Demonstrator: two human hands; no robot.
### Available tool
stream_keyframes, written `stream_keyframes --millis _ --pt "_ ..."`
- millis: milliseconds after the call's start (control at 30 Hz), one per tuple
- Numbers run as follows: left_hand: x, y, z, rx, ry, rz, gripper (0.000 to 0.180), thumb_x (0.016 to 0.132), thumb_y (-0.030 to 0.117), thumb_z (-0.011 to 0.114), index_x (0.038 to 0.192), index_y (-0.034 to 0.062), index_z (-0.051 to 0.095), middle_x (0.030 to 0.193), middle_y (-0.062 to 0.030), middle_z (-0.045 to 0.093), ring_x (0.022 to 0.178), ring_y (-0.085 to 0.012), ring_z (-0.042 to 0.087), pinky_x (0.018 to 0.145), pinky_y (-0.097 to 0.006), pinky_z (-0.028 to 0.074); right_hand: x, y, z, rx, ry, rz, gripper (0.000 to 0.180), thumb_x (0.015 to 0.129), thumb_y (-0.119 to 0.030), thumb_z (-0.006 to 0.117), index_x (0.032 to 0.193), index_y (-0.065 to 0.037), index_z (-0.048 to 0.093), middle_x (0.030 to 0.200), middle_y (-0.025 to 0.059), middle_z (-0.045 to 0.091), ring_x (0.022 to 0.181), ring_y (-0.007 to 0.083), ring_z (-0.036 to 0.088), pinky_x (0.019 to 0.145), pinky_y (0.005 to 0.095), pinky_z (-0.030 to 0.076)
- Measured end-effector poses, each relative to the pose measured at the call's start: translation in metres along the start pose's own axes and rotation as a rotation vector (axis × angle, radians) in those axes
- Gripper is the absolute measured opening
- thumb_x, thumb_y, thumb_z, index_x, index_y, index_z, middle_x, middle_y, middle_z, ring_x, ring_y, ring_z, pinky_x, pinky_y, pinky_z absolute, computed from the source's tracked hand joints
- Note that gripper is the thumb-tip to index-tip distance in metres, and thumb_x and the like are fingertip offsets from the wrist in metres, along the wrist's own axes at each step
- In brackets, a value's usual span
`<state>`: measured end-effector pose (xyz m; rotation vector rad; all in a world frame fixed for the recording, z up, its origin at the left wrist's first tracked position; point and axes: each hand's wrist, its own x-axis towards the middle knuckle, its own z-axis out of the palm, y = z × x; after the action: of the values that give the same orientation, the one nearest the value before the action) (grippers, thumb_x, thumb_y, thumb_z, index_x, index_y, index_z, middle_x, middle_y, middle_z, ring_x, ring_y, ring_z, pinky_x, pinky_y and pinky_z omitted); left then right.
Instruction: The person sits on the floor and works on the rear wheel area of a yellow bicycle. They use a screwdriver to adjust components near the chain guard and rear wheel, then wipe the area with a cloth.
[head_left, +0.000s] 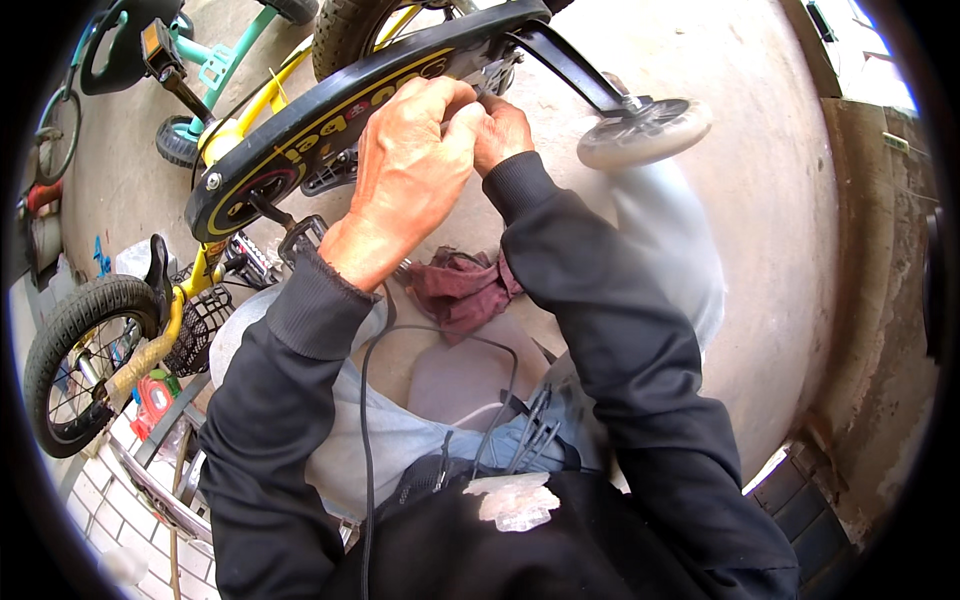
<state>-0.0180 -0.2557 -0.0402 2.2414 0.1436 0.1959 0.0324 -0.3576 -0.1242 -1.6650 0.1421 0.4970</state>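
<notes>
A small yellow child's bicycle lies tipped in front of me, its black chain guard point(300, 130) with yellow trim facing up. My left hand point(410, 170) rests over the guard's rear part, fingers curled against it. My right hand point(500, 130) is pinched shut beside it, at the spot where the black training-wheel bracket point(565, 65) joins the frame. What the fingers hold is hidden. A pale training wheel point(645, 130) hangs at the bracket's end. The black pedal point(300, 235) sits just below my left wrist.
A dark red rag point(465, 290) lies on the concrete floor between my knees. The bicycle's front wheel point(85, 360) and a black wire basket point(200, 320) are at left. A teal bicycle point(200, 70) stands behind. White tiles and a metal frame are at lower left.
</notes>
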Motion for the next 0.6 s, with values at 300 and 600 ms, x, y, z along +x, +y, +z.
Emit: stream_keyframes --millis 300,600 --pt "0.001 0.001 -0.001 -0.014 0.010 0.008 0.018 0.090 0.011 0.062 0.101 -0.0009 0.068 0.092 -0.0072 0.068 0.082 -0.0143 0.067 0.076 -0.026 0.053 0.002 0.016 0.007 -0.127 0.037 -0.141 0.040 0.088 -0.031 0.054 0.098 0.006 0.065 0.091 0.0280 0.067 0.087 0.0384 0.067 0.077 0.0422 0.052" --pt "0.001 0.001 -0.002 -0.049 -0.007 -0.006 0.016 0.089 0.010 0.062 0.101 -0.0007 0.068 0.090 -0.0062 0.067 0.079 -0.0128 0.066 0.074 -0.026 0.052 0.004 0.012 0.009 -0.055 0.059 -0.079 0.037 0.090 -0.028 0.052 0.097 0.007 0.065 0.089 0.0270 0.067 0.085 0.0368 0.067 0.075 0.0412 0.051"
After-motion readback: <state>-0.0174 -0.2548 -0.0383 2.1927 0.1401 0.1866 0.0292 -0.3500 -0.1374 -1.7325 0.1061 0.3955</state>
